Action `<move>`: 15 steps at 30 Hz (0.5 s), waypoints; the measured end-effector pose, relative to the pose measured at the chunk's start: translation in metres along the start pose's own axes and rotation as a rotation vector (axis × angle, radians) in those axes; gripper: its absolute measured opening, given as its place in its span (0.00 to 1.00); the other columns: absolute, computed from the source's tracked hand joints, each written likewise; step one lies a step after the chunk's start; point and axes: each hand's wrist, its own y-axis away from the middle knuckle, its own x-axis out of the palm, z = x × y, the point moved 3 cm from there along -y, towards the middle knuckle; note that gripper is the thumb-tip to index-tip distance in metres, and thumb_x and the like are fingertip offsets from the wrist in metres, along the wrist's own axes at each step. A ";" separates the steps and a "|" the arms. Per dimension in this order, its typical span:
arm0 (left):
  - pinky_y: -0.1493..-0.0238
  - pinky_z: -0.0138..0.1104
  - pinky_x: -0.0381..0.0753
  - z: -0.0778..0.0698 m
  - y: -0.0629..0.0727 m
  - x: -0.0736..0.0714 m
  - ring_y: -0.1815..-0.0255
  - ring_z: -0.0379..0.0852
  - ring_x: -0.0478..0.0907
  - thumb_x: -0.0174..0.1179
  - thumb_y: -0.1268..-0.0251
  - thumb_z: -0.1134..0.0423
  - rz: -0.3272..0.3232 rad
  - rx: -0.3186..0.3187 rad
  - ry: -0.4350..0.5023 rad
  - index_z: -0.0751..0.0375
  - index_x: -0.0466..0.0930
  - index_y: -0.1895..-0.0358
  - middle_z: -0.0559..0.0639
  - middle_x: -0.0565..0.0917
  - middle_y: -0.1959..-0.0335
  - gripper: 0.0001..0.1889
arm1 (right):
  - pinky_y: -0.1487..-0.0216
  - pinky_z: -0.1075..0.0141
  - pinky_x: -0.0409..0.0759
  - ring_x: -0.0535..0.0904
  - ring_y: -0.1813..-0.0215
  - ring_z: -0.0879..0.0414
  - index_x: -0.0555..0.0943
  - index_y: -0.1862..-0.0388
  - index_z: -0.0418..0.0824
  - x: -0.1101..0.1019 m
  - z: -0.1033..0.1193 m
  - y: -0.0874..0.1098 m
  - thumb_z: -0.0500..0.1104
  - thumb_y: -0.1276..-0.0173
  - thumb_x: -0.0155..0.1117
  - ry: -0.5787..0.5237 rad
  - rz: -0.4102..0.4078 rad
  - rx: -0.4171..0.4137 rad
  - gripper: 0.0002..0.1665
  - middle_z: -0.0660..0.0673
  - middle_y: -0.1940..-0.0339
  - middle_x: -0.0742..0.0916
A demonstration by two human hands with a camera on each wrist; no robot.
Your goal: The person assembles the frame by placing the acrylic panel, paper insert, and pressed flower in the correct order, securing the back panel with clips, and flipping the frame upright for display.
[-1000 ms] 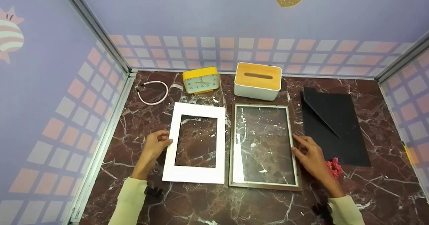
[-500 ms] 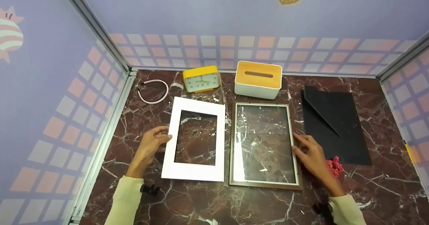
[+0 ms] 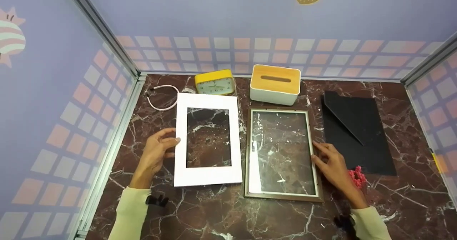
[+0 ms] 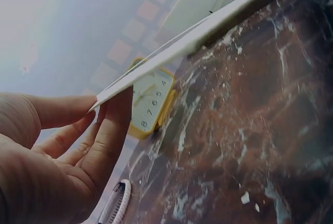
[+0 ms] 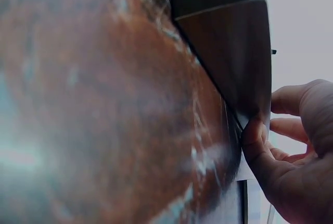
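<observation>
A white photo mat [image 3: 209, 176] with a rectangular window is pinched at its left edge by my left hand [image 3: 154, 154]. The left wrist view shows the thumb on top of the mat [image 4: 171, 52], fingers beneath, and the board raised off the table. To its right lies a brown picture frame [image 3: 284, 198] with a clear pane inside a pale inner border. At the frame's right rail my right hand [image 3: 332, 163] grips with thumb and fingers, also seen in the right wrist view. A black backing board [image 3: 371, 136] with a fold-out stand lies further right.
Along the back stand a yellow alarm clock [image 3: 215, 84] and a white tissue box [image 3: 275, 86] with a wooden lid. A headband [image 3: 164, 108] lies at the back left. Beside my right wrist is a pink hair tie-like thing [image 3: 357, 176]. Patterned walls enclose the marble table [image 3: 264, 220].
The mat has come up and away from me, and its top edge now overlaps the clock's lower part. My left hand has moved with it. The right hand and the frame have stayed put.
</observation>
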 end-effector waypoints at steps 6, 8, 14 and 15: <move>0.75 0.30 0.88 -0.004 -0.001 0.012 0.72 0.41 0.86 0.65 0.25 0.77 0.020 0.000 0.042 0.73 0.75 0.30 0.49 0.89 0.66 0.23 | 0.57 0.84 0.74 0.78 0.60 0.61 0.84 0.30 0.29 0.000 0.000 0.000 0.23 0.33 0.75 0.004 -0.008 0.000 0.31 0.33 0.45 0.87; 0.74 0.31 0.89 -0.005 -0.001 0.016 0.72 0.42 0.87 0.65 0.26 0.77 0.025 0.003 0.049 0.73 0.75 0.30 0.49 0.89 0.65 0.23 | 0.57 0.85 0.75 0.78 0.59 0.61 0.85 0.31 0.29 0.000 -0.001 0.000 0.23 0.33 0.75 -0.003 -0.009 0.000 0.31 0.33 0.45 0.87; 0.71 0.36 0.92 -0.003 -0.003 0.030 0.71 0.44 0.89 0.66 0.27 0.78 0.028 0.008 0.063 0.72 0.78 0.32 0.51 0.90 0.64 0.22 | 0.57 0.85 0.76 0.78 0.61 0.64 0.85 0.30 0.30 0.000 0.000 0.000 0.24 0.32 0.75 -0.022 -0.006 0.012 0.30 0.33 0.45 0.86; 0.71 0.36 0.92 -0.002 -0.004 0.033 0.70 0.44 0.89 0.66 0.27 0.78 0.032 0.009 0.064 0.72 0.78 0.33 0.51 0.90 0.64 0.22 | 0.57 0.85 0.76 0.78 0.61 0.64 0.85 0.30 0.30 0.000 0.000 0.000 0.24 0.32 0.75 -0.020 -0.007 0.012 0.30 0.32 0.46 0.86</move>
